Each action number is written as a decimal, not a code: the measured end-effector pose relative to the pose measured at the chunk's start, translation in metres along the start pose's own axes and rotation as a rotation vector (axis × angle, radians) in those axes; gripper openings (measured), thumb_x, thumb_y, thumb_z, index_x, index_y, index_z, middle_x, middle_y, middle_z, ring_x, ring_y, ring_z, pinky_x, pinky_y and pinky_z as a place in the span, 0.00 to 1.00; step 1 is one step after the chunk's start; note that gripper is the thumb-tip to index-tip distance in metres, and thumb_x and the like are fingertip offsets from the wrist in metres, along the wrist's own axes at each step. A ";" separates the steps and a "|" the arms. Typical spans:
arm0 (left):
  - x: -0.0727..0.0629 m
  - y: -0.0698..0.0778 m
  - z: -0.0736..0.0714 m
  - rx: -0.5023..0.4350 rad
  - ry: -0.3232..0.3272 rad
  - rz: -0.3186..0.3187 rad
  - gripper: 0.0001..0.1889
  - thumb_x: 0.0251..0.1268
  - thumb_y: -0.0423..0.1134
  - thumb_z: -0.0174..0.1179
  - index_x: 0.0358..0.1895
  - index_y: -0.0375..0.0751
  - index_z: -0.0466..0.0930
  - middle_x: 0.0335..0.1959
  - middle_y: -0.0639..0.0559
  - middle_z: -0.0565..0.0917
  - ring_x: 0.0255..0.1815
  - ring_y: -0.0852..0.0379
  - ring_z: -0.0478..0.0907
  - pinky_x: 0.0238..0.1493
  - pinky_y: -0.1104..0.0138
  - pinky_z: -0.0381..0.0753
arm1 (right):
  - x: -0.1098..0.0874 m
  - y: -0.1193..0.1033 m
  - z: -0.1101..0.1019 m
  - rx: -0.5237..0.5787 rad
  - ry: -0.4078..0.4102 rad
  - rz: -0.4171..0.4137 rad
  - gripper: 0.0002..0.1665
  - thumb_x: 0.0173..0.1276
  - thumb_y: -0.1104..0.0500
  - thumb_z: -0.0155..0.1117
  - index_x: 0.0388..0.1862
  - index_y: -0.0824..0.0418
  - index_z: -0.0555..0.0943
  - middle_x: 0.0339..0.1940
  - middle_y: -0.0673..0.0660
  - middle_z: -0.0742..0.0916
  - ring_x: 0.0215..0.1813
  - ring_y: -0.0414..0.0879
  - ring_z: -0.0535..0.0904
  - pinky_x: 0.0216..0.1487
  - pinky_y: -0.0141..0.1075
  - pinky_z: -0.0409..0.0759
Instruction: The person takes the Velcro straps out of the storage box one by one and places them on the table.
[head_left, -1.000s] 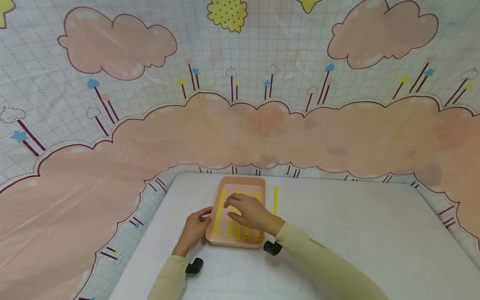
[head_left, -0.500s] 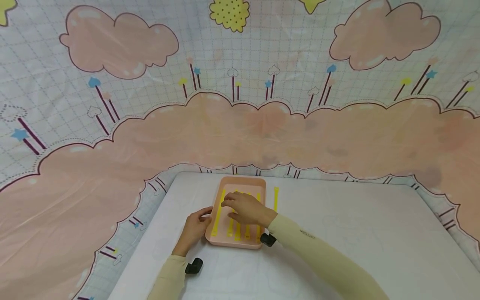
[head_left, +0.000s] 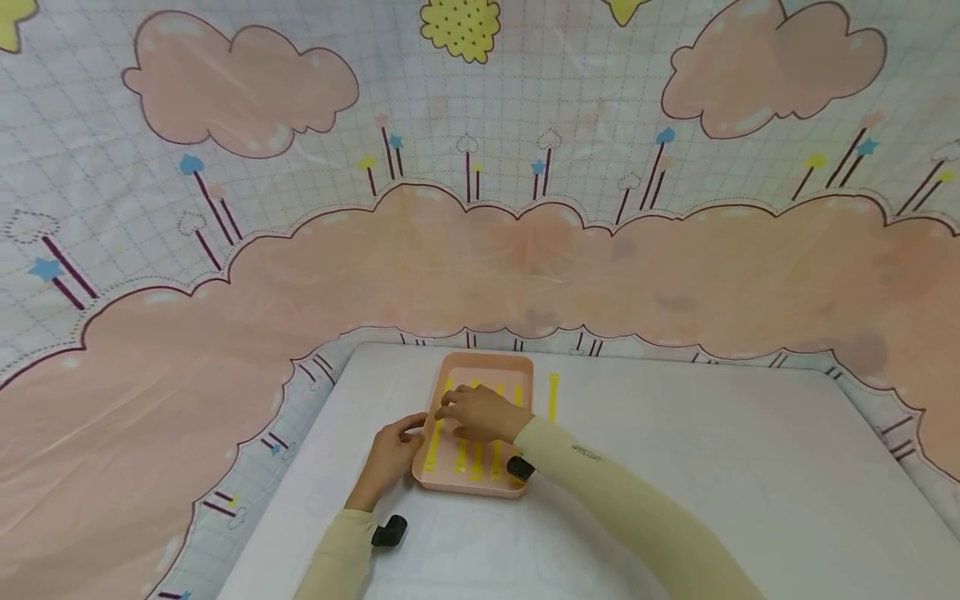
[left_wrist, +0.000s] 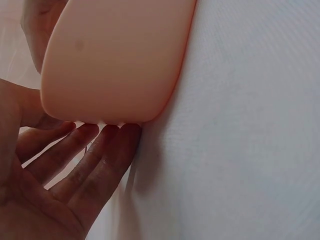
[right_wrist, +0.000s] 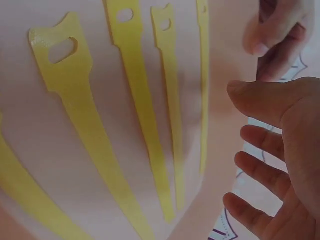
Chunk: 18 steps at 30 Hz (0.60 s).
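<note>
A peach-coloured tray (head_left: 491,361) holds several long yellow straps (head_left: 432,446). Seen from the right wrist, each strap (right_wrist: 84,112) has a wider head with an oval slot. My right hand (head_left: 483,414) is over the tray, fingers relaxed and pointing left, holding nothing; in the right wrist view the hand (right_wrist: 305,150) is to the right of the straps. My left hand (head_left: 396,450) is at the tray's left side. The left wrist view shows its fingertips (left_wrist: 112,132) against the tray's outer wall (left_wrist: 115,65), fingers fairly straight.
One more yellow strap (head_left: 553,396) lies on the white table (head_left: 712,450) just right of the tray. Behind the table hangs a cloud-patterned cloth (head_left: 525,258). A black wrist camera (head_left: 390,531) sits on the left forearm, another (head_left: 521,468) on the right.
My right hand has moved left across the tray, its fingertips now near the leftmost strap. The left hand and the tray have stayed in place.
</note>
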<state>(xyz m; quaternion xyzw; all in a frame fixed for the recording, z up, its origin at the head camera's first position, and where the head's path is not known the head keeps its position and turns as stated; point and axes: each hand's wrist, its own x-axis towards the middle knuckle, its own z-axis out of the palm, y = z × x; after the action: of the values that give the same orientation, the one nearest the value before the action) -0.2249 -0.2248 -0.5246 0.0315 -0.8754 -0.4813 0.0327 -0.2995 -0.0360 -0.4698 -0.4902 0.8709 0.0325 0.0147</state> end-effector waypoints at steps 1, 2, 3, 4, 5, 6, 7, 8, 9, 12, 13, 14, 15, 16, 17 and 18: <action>0.000 0.000 0.000 -0.003 -0.001 -0.003 0.19 0.67 0.31 0.57 0.61 0.39 0.79 0.59 0.41 0.82 0.51 0.45 0.84 0.39 0.65 0.84 | 0.001 -0.001 0.001 -0.004 -0.005 -0.002 0.23 0.71 0.49 0.62 0.64 0.42 0.77 0.65 0.47 0.79 0.65 0.46 0.75 0.60 0.44 0.78; 0.000 0.000 0.001 -0.005 -0.002 -0.008 0.19 0.67 0.31 0.57 0.61 0.40 0.79 0.59 0.42 0.82 0.51 0.46 0.84 0.39 0.65 0.84 | 0.002 -0.001 0.002 -0.009 -0.010 -0.005 0.23 0.71 0.50 0.62 0.65 0.42 0.77 0.65 0.47 0.79 0.65 0.46 0.75 0.60 0.44 0.79; 0.000 0.000 0.001 -0.008 -0.004 -0.009 0.19 0.67 0.31 0.57 0.61 0.39 0.79 0.59 0.42 0.82 0.51 0.46 0.84 0.39 0.65 0.84 | 0.003 -0.002 0.002 -0.010 -0.016 -0.005 0.23 0.72 0.50 0.62 0.65 0.42 0.77 0.66 0.47 0.79 0.65 0.46 0.75 0.60 0.44 0.79; 0.000 0.000 0.001 -0.011 -0.004 -0.008 0.20 0.67 0.31 0.57 0.61 0.39 0.79 0.59 0.41 0.82 0.51 0.46 0.84 0.39 0.65 0.84 | 0.004 -0.002 0.003 -0.008 -0.024 -0.005 0.23 0.72 0.51 0.61 0.65 0.42 0.77 0.66 0.47 0.79 0.65 0.46 0.75 0.61 0.44 0.78; 0.000 -0.001 0.001 -0.011 -0.003 -0.005 0.20 0.67 0.31 0.57 0.61 0.39 0.79 0.59 0.41 0.82 0.51 0.46 0.84 0.39 0.66 0.84 | 0.004 -0.003 0.003 -0.005 -0.031 -0.005 0.23 0.72 0.51 0.61 0.65 0.42 0.77 0.66 0.47 0.79 0.65 0.46 0.75 0.61 0.45 0.78; 0.000 -0.001 0.001 -0.013 -0.002 -0.003 0.20 0.66 0.30 0.57 0.61 0.39 0.79 0.59 0.41 0.82 0.51 0.46 0.84 0.39 0.66 0.84 | 0.005 -0.004 0.004 -0.002 -0.037 -0.002 0.23 0.72 0.51 0.61 0.66 0.42 0.76 0.66 0.47 0.79 0.66 0.46 0.75 0.62 0.45 0.78; 0.000 -0.001 0.001 -0.018 -0.001 -0.005 0.19 0.66 0.30 0.58 0.61 0.40 0.79 0.58 0.42 0.83 0.50 0.46 0.84 0.39 0.67 0.83 | 0.006 -0.004 0.004 0.000 -0.042 -0.001 0.24 0.72 0.52 0.61 0.66 0.41 0.76 0.66 0.47 0.79 0.66 0.46 0.75 0.62 0.45 0.78; -0.001 -0.002 0.001 -0.019 0.001 0.000 0.19 0.66 0.30 0.58 0.61 0.39 0.79 0.58 0.41 0.83 0.50 0.46 0.84 0.39 0.67 0.84 | 0.007 -0.005 0.005 0.002 -0.049 0.003 0.24 0.72 0.52 0.61 0.66 0.41 0.76 0.67 0.47 0.78 0.66 0.46 0.75 0.62 0.45 0.78; -0.001 -0.002 0.001 -0.021 0.003 0.005 0.19 0.66 0.30 0.58 0.60 0.39 0.80 0.58 0.41 0.83 0.50 0.46 0.84 0.39 0.67 0.84 | 0.007 -0.005 0.006 0.004 -0.056 0.007 0.25 0.72 0.52 0.61 0.67 0.40 0.75 0.67 0.47 0.78 0.67 0.46 0.74 0.63 0.45 0.77; -0.002 -0.001 0.000 -0.017 0.003 0.022 0.19 0.66 0.29 0.57 0.60 0.38 0.80 0.58 0.39 0.82 0.51 0.44 0.84 0.40 0.65 0.84 | 0.010 -0.006 0.008 0.009 -0.070 0.019 0.26 0.72 0.52 0.61 0.68 0.39 0.74 0.68 0.46 0.78 0.68 0.45 0.74 0.64 0.44 0.77; -0.002 -0.001 -0.001 -0.016 0.004 0.022 0.19 0.66 0.29 0.57 0.60 0.37 0.80 0.58 0.39 0.82 0.51 0.44 0.84 0.40 0.64 0.84 | 0.011 -0.007 0.009 0.013 -0.073 0.023 0.26 0.73 0.52 0.60 0.68 0.39 0.74 0.68 0.46 0.78 0.68 0.45 0.73 0.64 0.44 0.76; -0.003 -0.001 -0.001 -0.013 0.006 0.027 0.19 0.65 0.29 0.57 0.60 0.37 0.80 0.58 0.39 0.82 0.51 0.43 0.84 0.41 0.64 0.85 | 0.013 -0.007 0.010 0.015 -0.078 0.026 0.26 0.73 0.52 0.60 0.69 0.39 0.73 0.68 0.46 0.77 0.68 0.45 0.73 0.65 0.44 0.76; -0.003 -0.001 -0.001 -0.012 0.006 0.024 0.19 0.65 0.29 0.57 0.60 0.37 0.80 0.59 0.39 0.82 0.51 0.43 0.84 0.41 0.63 0.85 | 0.013 -0.007 0.010 0.019 -0.080 0.030 0.26 0.73 0.52 0.60 0.68 0.40 0.74 0.68 0.46 0.77 0.68 0.45 0.73 0.65 0.43 0.75; -0.003 -0.001 -0.001 -0.010 0.006 0.023 0.19 0.66 0.29 0.57 0.60 0.37 0.79 0.59 0.39 0.82 0.51 0.43 0.84 0.41 0.63 0.85 | 0.014 -0.008 0.010 0.023 -0.081 0.033 0.25 0.73 0.53 0.60 0.68 0.40 0.74 0.68 0.46 0.78 0.68 0.45 0.73 0.65 0.43 0.75; -0.002 -0.001 -0.001 -0.012 0.008 0.019 0.19 0.66 0.29 0.57 0.60 0.38 0.80 0.59 0.39 0.82 0.51 0.43 0.84 0.42 0.63 0.85 | 0.014 -0.008 0.010 0.029 -0.086 0.034 0.26 0.72 0.53 0.61 0.68 0.41 0.74 0.68 0.46 0.78 0.68 0.45 0.73 0.66 0.43 0.75; -0.002 -0.001 -0.001 -0.010 0.009 0.015 0.19 0.66 0.30 0.57 0.60 0.39 0.80 0.59 0.40 0.82 0.51 0.43 0.84 0.42 0.63 0.85 | 0.014 -0.009 0.010 0.038 -0.091 0.036 0.26 0.72 0.54 0.61 0.68 0.41 0.74 0.68 0.46 0.78 0.68 0.44 0.73 0.66 0.43 0.75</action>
<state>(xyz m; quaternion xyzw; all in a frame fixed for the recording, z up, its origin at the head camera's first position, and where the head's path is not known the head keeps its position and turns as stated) -0.2229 -0.2257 -0.5250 0.0271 -0.8731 -0.4851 0.0402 -0.2993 -0.0519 -0.4814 -0.4719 0.8785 0.0384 0.0631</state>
